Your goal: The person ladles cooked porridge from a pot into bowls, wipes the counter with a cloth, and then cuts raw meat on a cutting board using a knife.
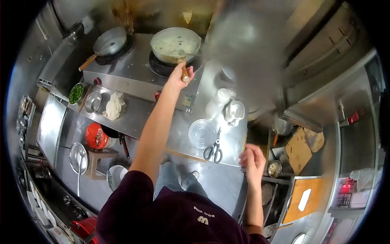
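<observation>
My left hand (178, 78) is closed around the wooden handle (185, 75) of a deep metal pan (176, 57). The pan sits on the right burner (156, 65) and holds a milky white soup with dark green bits. My right hand (252, 160) is off the right edge of the counter, fingers loosely bent and apart, with nothing visible in it. Closest to it on the counter are black-handled scissors (213, 152), lying beside a round clear plastic lid (202, 133).
A second wooden-handled pan (111, 41) stands on the left burner. Along the ledge are a bowl of chopped greens (76, 93), a metal bowl (93, 101) and a white cloth (114, 106). White containers (215, 106) stand at right. A red bucket (97, 136) is below.
</observation>
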Motion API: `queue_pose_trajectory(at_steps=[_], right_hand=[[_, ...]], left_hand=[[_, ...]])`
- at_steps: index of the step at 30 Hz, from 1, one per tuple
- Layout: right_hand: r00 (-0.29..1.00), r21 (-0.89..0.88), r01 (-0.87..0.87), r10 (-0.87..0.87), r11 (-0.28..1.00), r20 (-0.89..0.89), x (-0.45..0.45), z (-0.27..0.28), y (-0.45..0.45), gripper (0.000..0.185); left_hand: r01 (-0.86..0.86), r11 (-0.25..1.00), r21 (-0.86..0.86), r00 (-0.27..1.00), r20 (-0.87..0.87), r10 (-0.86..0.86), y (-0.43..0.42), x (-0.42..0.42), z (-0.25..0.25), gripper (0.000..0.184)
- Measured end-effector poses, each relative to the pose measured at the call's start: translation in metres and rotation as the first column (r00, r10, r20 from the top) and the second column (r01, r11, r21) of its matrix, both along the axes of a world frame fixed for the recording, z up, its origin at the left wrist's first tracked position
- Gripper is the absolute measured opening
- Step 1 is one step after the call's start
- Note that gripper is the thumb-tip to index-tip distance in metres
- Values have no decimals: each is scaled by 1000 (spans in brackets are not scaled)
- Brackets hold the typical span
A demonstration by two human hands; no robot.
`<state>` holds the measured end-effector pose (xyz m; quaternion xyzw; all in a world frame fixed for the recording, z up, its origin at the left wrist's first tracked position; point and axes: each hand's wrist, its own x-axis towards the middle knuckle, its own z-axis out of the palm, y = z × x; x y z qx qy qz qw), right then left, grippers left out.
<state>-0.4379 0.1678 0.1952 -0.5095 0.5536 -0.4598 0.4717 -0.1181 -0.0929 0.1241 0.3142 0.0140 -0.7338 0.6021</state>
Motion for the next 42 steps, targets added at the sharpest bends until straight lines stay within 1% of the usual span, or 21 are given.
queue_pose_trajectory(at_steps=[3,4,6,7,8,9,10,12,15,18,22,24,26,27,29,30,33,36,38,40,42], right_hand=[[998,-61,-60,61,996,19,62,0,-74,16],[993,-39,-71,74,997,95,83,-2,-100,17],[969,-21,-90,92,996,231,128,-3,-154,23],[973,-7,-82,82,997,215,148,-13,-182,31],[991,-64,-113,117,992,69,166,-25,-211,43],[991,-107,-110,117,988,65,188,-28,-233,51],[994,-154,-114,112,982,-19,207,-32,-253,55],[986,-130,-165,165,978,-6,234,-33,-275,55],[951,-72,-115,130,991,279,264,-40,-292,50],[892,-134,163,-87,978,443,279,-42,-311,33],[966,-34,16,-6,999,258,268,-43,-341,28],[990,-156,-66,84,985,109,258,-40,-344,25],[989,-308,-148,141,940,-45,247,-3,-331,24],[965,-424,-215,124,880,-232,241,20,-321,22],[928,-558,-313,123,768,-351,223,32,-317,21],[929,-621,-339,150,706,-337,212,30,-320,21],[870,-649,-397,41,649,-491,189,53,-296,22],[692,-649,-446,-222,617,-687,159,60,-269,23],[714,-679,-396,-258,618,-651,139,65,-236,24],[777,-601,-201,-247,774,-578,124,73,-188,21],[890,-620,32,-304,784,-338,110,83,-138,19]], left_hand=[[22,997,-73,999,-36,-25,-14,7,-20,14],[-48,999,1,996,69,48,-6,0,-1,13],[13,1000,-8,981,194,-11,-2,5,6,16],[56,998,15,973,223,-58,2,14,10,17],[100,994,40,961,254,-106,7,24,11,18],[129,991,20,956,262,-130,12,36,8,18],[149,986,72,932,322,-164,18,45,17,18],[223,970,94,925,292,-242,22,65,19,17],[311,947,82,904,281,-321,26,79,26,13],[333,939,89,892,293,-344,28,88,31,14],[358,929,97,873,318,-370,36,99,29,18],[377,919,113,853,344,-392,42,105,35,18],[403,907,125,831,364,-420,48,109,47,18],[422,897,132,819,370,-439,52,112,53,18],[461,876,144,796,368,-480,60,116,67,18],[484,862,151,785,359,-504,65,117,74,18],[550,819,164,736,368,-568,81,118,92,17],[621,765,172,665,401,-630,97,112,115,16],[665,725,179,618,413,-669,108,105,131,15],[716,670,195,552,430,-714,122,95,148,16],[774,596,214,468,442,-765,136,83,161,16]])
